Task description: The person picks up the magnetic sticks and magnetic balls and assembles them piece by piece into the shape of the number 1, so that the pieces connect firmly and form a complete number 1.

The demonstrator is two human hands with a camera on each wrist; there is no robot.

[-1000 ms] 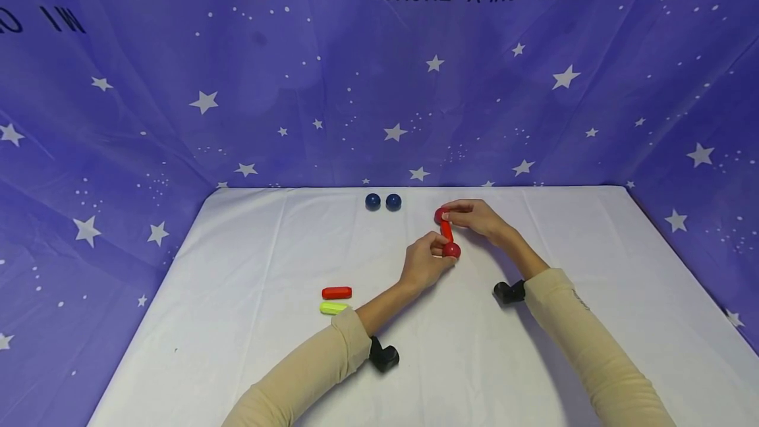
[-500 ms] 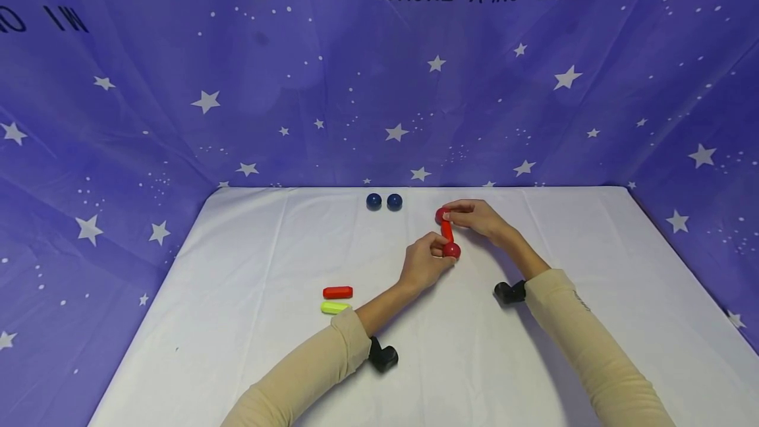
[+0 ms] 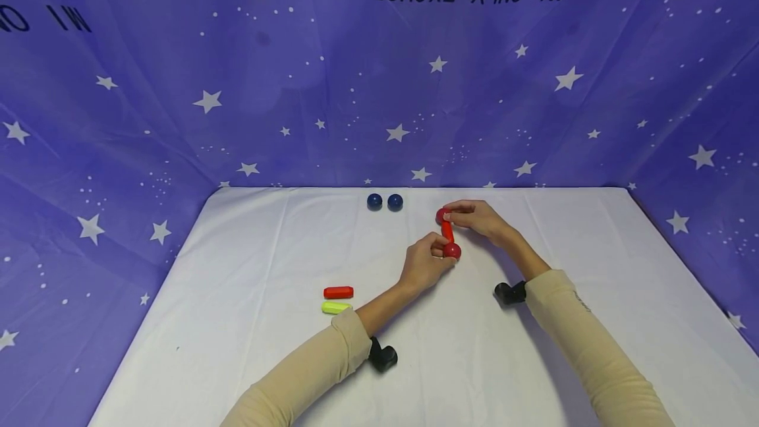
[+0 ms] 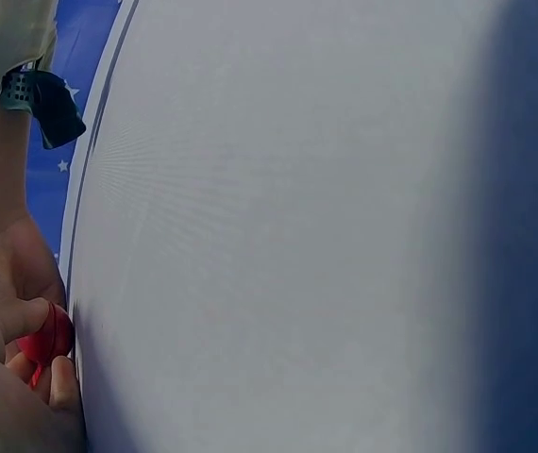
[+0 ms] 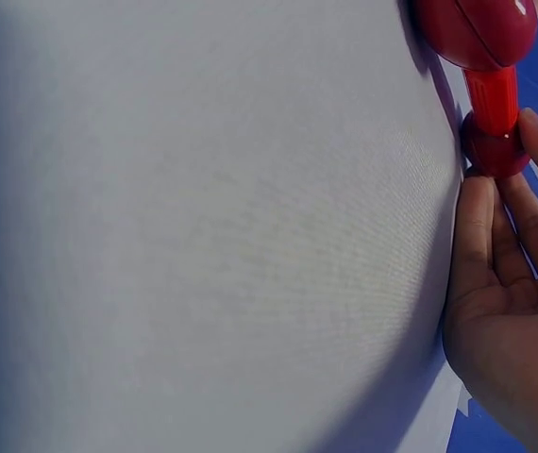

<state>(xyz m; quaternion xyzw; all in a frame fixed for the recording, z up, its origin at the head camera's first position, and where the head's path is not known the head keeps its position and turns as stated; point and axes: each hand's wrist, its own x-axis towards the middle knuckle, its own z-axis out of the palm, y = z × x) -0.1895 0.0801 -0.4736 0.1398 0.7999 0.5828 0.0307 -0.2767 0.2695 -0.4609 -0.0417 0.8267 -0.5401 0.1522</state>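
Two red balls joined by a red ribbed rod (image 5: 493, 99) lie at the right of the table's middle in the head view. My left hand (image 3: 424, 263) pinches the nearer red ball (image 3: 452, 252) between thumb and fingers. On the far red ball (image 3: 442, 216), my right hand (image 3: 477, 218) has its thumb and fingertips gripping from the right. The right wrist view shows the rod's ends meeting both balls; whether they are fully seated I cannot tell. In the left wrist view, fingers partly cover the nearer ball (image 4: 59, 330).
Two blue balls (image 3: 395, 202) sit side by side near the table's back edge. A loose red rod (image 3: 338, 292) and a yellow-green rod (image 3: 337, 308) lie beside the left forearm. Black wrist cameras (image 3: 510, 293) hang under the sleeves. A purple star-patterned curtain (image 3: 320, 84) surrounds the white tabletop (image 3: 267, 361).
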